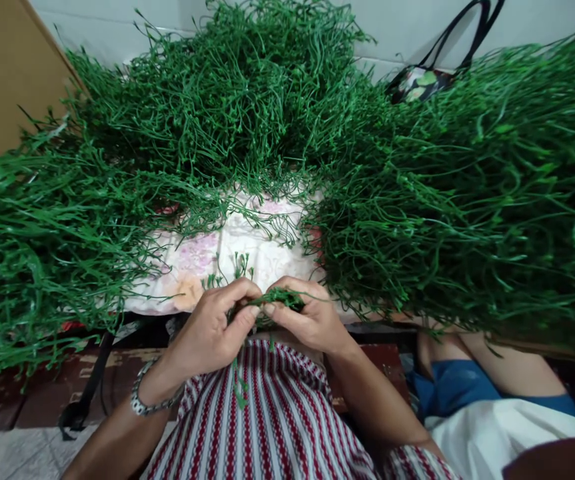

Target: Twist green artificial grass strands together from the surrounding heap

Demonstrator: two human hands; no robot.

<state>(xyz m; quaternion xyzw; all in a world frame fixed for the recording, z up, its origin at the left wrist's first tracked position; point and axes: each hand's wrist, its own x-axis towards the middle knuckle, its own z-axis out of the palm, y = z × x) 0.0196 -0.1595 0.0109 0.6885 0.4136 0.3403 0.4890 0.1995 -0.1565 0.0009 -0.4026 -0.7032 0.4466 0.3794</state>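
Observation:
Both hands meet at the near edge of a table, above a red and white striped garment. My left hand [220, 325] has its thumb and fingers pinched on thin green stems. My right hand [310, 317] is closed round a small bunch of green stems [285, 298], its thumb tip close to the left thumb. A few stems with small buds stick up beyond the left fingers, and others dangle below the hands. Ahead lies a flowered cloth [255, 250] with loose stems scattered over it.
Large heaps of green stems lie at the back [262, 93], at the left [32, 247] and at the right [467, 200]. A bag with black straps [425, 80] rests by the wall. Another person's legs in blue shorts [472, 383] are at the lower right.

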